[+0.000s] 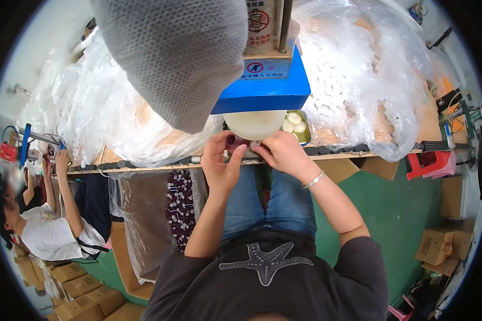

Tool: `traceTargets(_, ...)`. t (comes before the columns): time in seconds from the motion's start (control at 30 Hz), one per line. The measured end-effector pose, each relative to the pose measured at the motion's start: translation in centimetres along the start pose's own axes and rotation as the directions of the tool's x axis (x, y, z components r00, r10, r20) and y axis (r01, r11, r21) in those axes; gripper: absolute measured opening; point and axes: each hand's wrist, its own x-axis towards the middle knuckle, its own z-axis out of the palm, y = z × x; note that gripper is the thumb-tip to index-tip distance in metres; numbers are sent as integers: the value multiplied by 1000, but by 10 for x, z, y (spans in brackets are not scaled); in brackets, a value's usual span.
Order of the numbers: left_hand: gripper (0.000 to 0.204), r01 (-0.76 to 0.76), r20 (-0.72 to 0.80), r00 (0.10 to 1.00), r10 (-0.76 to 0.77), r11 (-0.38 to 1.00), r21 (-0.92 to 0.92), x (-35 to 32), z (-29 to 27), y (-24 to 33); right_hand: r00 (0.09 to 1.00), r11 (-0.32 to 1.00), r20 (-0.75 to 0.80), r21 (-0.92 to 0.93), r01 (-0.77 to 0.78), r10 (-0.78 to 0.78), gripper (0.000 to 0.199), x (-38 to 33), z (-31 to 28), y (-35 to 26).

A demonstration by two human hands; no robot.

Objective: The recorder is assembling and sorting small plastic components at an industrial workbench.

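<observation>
My left hand [219, 160] grips a small dark red cylindrical part [234, 142] at the front edge of the workbench [144, 167]. My right hand [284, 152] is closed over something small right beside it, fingertips touching near the part; what it pinches is hidden. Just above both hands sits a white round container [254, 124] under a blue press machine [268, 88]. A small tray of pale round pieces [295, 124] lies to the right of the container.
Big clear plastic bags [359, 80] of small white parts pile on the bench on both sides. A grey mesh cap brim [182, 53] blocks the upper middle. Another person [48, 224] works at the left. A red stool [428, 163] and cardboard boxes [436, 246] stand on the green floor.
</observation>
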Motion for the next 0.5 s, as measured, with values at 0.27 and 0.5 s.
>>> traceTargets(0.27,35,9,9,1000,-9,998,59,1,-4,-5,986,986,28,27,166,-166,21,11,-3,15)
traceTargets(0.5,31,-121,123,988,94,963,242,1,13,-16,947,958,-223,223,-180,230,22,-48,-24,-3)
